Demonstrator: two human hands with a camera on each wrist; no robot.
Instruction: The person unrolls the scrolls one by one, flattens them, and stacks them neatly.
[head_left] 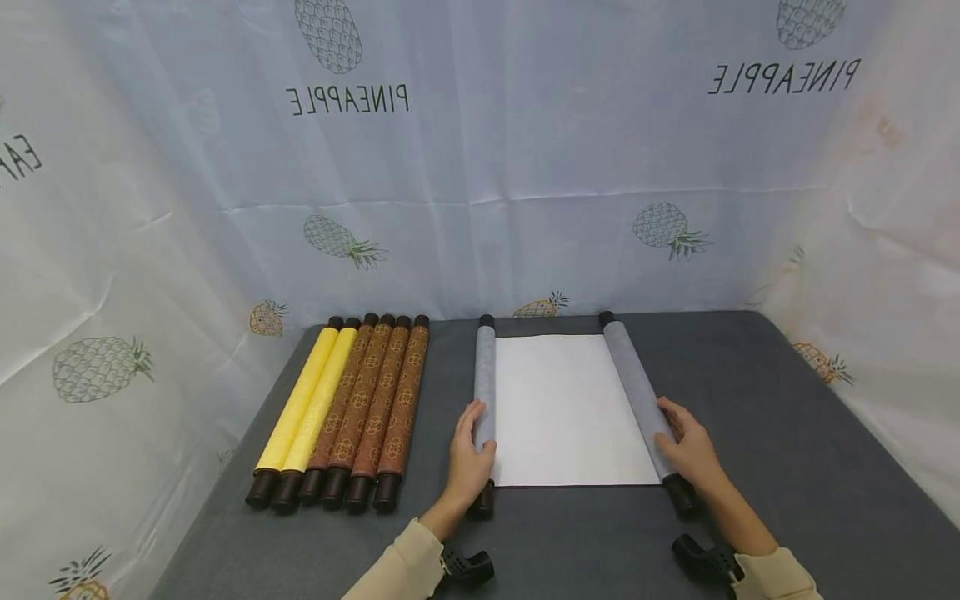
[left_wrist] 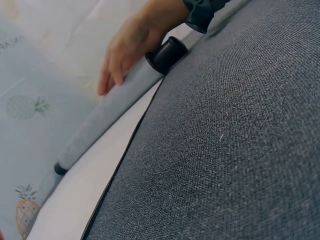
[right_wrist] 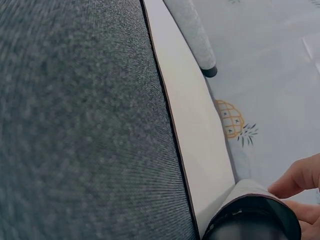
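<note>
- Smooth white scroll, unrolled between grey cylinders; long axes front-to-back, black-knobbed far ends near the far edge of the woven table.
- Left hand, right hand: each curled round a cylinder's near half.

The sheet looks like smooth, matt white paper. The grey rolls at its three and nine o'clock edges have a mottled, matt covering, paper or cloth. Their black end knob is smooth with a soft gloss, plastic or lacquered wood. Farther toward nine o'clock, brown rolls look like patterned cloth; yellow rolls have a light sheen. Coarse, matt woven cloth covers the surface. The curtain at twelve is thin, creased, faintly shiny.
</note>
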